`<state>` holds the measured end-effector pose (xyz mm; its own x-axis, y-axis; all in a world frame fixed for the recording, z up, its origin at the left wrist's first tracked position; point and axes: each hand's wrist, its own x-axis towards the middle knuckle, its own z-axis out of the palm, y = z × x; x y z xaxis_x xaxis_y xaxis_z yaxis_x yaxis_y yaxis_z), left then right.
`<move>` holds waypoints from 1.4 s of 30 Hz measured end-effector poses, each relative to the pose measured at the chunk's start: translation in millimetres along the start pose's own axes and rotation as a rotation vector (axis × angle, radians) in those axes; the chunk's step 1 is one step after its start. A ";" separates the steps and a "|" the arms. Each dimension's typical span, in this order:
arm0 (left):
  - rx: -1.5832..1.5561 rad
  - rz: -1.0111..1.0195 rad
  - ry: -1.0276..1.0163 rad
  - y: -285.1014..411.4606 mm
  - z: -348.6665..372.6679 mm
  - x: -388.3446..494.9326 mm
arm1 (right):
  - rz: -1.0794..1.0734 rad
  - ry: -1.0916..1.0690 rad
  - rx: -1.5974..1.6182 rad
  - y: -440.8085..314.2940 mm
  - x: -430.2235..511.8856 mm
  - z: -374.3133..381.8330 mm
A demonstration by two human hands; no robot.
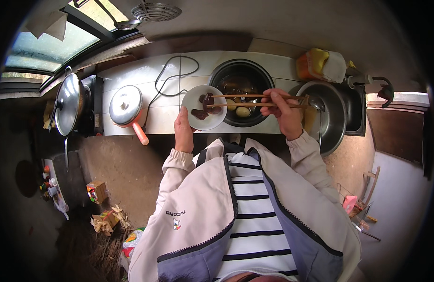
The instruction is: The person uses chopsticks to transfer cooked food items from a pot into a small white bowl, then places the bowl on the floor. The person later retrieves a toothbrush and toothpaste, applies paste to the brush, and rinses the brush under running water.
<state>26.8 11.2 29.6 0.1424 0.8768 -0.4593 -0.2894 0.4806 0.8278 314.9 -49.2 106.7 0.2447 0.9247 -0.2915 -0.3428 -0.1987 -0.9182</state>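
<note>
My left hand [183, 128] holds a white dish [190, 101] by its near left edge, thumb along the rim. Several dark reddish-brown food pieces [199, 114] lie in the dish. In my right hand [282, 112] is a pair of long wooden chopsticks [245, 95], tips pointing left over the dish and touching or nearly touching the dark pieces. The dish overlaps the left rim of a round black pot [217, 72]. Dark liquid fills part of the pot, and pale yellowish round pieces [243, 111], perhaps potatoes or eggs, lie near its front.
Right of the pot stands a metal basin [335, 116] with a ladle [317, 103], beside a dark sink [355, 105]. An orange-handled lidded pan [126, 105] sits left, near a black cord [167, 75]. A lidded wok [68, 104] is at far left. An orange-yellow container [308, 65] stands behind.
</note>
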 end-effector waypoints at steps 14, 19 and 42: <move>-0.056 -0.062 0.022 -3.3 5.7 -5.3 | -0.102 0.106 -0.047 -21.0 -16.7 -48.5; -0.024 -0.023 0.021 -8.2 4.6 -6.9 | -0.082 0.195 -0.415 0.5 12.5 -69.7; 0.075 0.000 -0.010 -13.5 5.4 7.0 | -0.105 0.179 -0.080 -35.5 2.4 -57.5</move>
<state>36.8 10.9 16.9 0.1515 0.8768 -0.4563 -0.2179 0.4799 0.8498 379.8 -58.6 123.1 0.4349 0.8706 -0.2301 -0.2355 -0.1367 -0.9622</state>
